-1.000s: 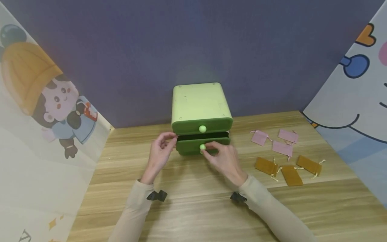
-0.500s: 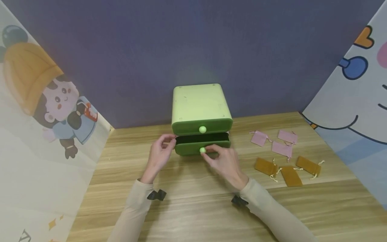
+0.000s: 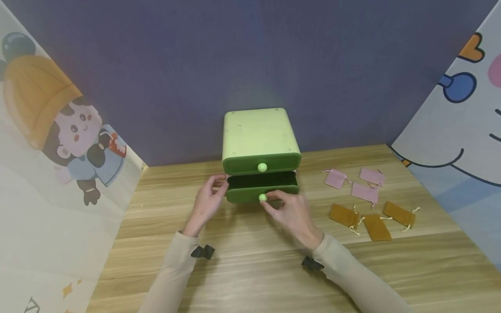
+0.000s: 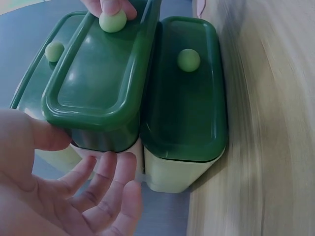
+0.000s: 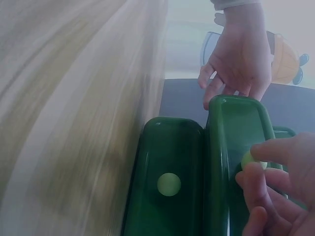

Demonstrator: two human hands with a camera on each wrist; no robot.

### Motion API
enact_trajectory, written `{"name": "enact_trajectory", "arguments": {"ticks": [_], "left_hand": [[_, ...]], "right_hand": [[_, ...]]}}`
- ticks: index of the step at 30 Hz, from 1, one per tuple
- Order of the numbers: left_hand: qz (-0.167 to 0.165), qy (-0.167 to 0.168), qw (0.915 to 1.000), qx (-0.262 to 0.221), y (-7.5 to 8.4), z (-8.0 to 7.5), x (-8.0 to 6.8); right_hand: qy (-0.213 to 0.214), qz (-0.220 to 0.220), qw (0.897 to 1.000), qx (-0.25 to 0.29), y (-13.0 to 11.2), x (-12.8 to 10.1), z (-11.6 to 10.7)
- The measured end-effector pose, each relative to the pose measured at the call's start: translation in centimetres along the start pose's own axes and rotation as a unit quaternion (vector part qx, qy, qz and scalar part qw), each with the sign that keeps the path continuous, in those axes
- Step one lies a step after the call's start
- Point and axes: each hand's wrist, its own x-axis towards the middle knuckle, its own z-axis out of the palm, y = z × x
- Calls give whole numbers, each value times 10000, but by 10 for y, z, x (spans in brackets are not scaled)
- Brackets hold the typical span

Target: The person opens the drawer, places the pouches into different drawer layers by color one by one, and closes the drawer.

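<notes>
A small green drawer cabinet (image 3: 261, 139) stands at the back of the wooden table (image 3: 250, 265), against the dark wall. Its middle drawer (image 3: 262, 190) sits partly pulled out, the dark inside showing. The right hand (image 3: 291, 213) pinches that drawer's round knob (image 3: 262, 198) between thumb and fingertips. The left hand (image 3: 207, 201) rests against the cabinet's left side, fingers loose and spread, gripping nothing. Off to the right lie three pink pouches (image 3: 365, 192) and three brown pouches (image 3: 377, 227).

Both arms wear long beige sleeves (image 3: 176, 265), each with a small black wrist camera (image 3: 202, 251)
</notes>
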Motion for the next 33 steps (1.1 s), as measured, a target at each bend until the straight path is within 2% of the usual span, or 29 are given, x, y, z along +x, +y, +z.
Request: {"name": "enact_trajectory", "arguments": {"ticks": [5, 33], "left_hand": [[-72, -115, 9999, 68, -2, 0, 0], [-142, -251, 9995, 123, -3, -1, -3]], "right_hand": [[50, -4, 10000, 32, 1, -2, 0], [-3, -240, 9997, -56, -4, -17, -5]]}}
